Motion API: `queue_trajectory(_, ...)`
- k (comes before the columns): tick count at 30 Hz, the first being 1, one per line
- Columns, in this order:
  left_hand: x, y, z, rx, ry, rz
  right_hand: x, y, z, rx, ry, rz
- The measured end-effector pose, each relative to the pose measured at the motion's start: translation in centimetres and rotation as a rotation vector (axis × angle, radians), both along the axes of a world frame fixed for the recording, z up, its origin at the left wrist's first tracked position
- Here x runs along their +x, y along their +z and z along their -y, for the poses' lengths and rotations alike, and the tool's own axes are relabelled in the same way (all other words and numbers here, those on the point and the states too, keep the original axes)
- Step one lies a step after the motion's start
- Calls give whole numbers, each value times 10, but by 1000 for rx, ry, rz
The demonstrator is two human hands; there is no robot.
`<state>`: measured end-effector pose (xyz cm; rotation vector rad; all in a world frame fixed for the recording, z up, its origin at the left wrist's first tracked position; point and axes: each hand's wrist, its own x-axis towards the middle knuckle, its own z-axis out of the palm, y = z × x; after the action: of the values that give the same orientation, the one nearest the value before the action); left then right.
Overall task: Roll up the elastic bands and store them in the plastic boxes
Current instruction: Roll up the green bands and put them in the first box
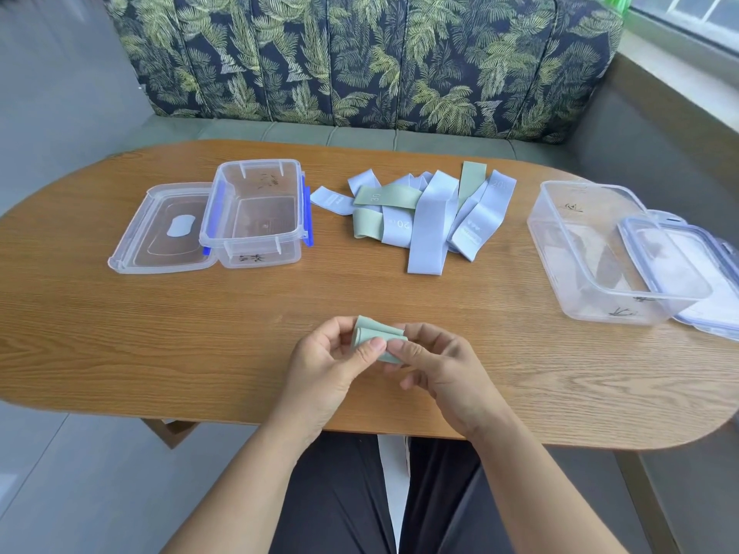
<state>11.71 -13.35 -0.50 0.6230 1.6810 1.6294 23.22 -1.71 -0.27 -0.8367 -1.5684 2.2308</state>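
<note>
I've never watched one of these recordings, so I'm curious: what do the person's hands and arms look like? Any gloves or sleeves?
The left hand and the right hand are bare: no gloves, and no ring, watch or bracelet shows. The left forearm and right forearm show no sleeve within the picture.

— What stands behind the wooden table [120, 333]?
— A bench seat [304, 131] along its far edge, with a back cushion [360, 54] printed in palm leaves (green on dark blue).
— And past the far right corner?
— A window [696, 10] above a pale sill [680, 70]. Grey floor [60, 473] lies off the left end, and a leg [172, 431] shows under the near edge.
</note>
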Motion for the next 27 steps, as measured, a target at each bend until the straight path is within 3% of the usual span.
queue_trajectory(10, -9, -6, 1, -61, -22, -148, -1, -3, 0, 93, -82, 67)
queue_trajectory(20, 4, -23, -10, -93, 141, -222, -11, -8, 12, 149, -195, 82)
queue_trajectory(27, 26, -23, -21, -168, 231, -432, -25, -23, 19, 189, -259, 152)
